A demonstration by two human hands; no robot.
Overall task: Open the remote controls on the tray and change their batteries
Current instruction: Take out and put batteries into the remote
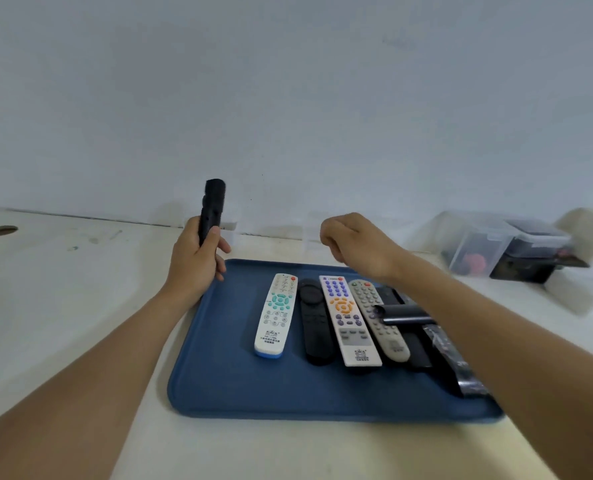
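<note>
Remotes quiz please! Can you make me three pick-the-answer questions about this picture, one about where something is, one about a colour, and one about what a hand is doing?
1. Where is the white remote with teal buttons?
A. leftmost in the row on the tray
B. on the bare table
C. in the clear box

2. What colour is the tray?
A. red
B. blue
C. yellow

3. What is the left hand doing?
A. lying flat on the table
B. pressing buttons on a white remote
C. gripping a black remote upright

Answers: 1 A, no remote lies further left in the row. 2 B, its bare surface is blue. 3 C, its fingers wrap the remote, lifted above the tray's far left corner.
</note>
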